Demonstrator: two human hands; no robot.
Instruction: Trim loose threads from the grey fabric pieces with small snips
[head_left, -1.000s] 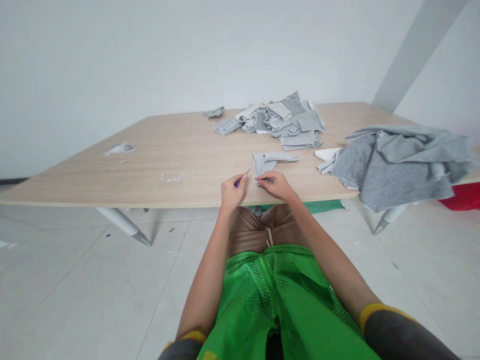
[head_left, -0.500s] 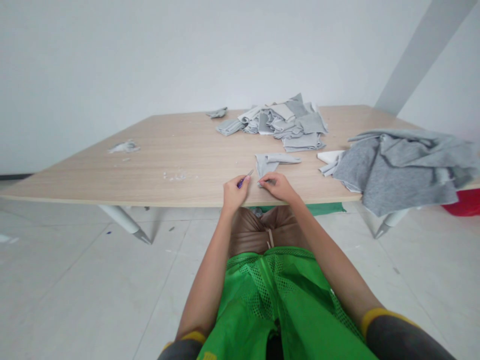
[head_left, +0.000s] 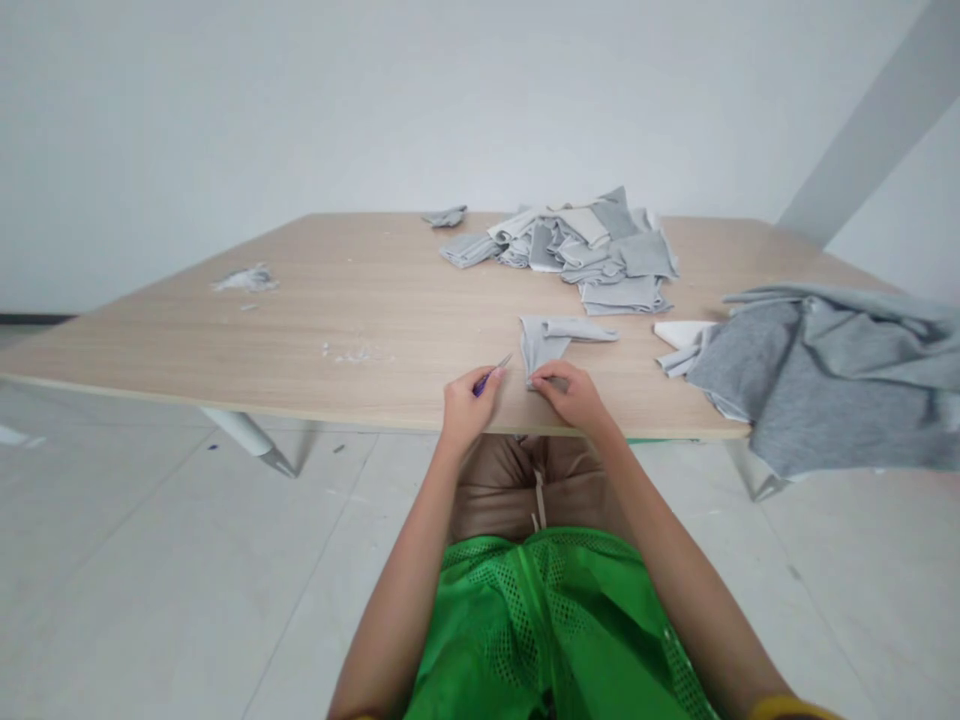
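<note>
My left hand [head_left: 466,408] is closed around a small tool [head_left: 481,385] with a purple handle and a thin pointed metal tip, aimed up and to the right. Just right of it, my right hand [head_left: 574,395] pinches the near corner of a light grey piece of fabric [head_left: 541,345]. This piece lies near the table's front edge, with a folded strip reaching to the right. A small gap separates the tool's tip from the cloth. What the right fingertips cover at the corner is hidden.
A heap of grey and white fabric pieces [head_left: 600,245] lies at the back, with a small scrap [head_left: 446,216] left of it. A large grey cloth [head_left: 847,370] hangs over the front edge at right. White lint [head_left: 246,279] and crumbs [head_left: 356,355] dot the wooden table [head_left: 390,290].
My view has shifted, so the table's contents sit a little further right. The tool's tip is slightly further from the fabric corner. Both hands keep their grips.
</note>
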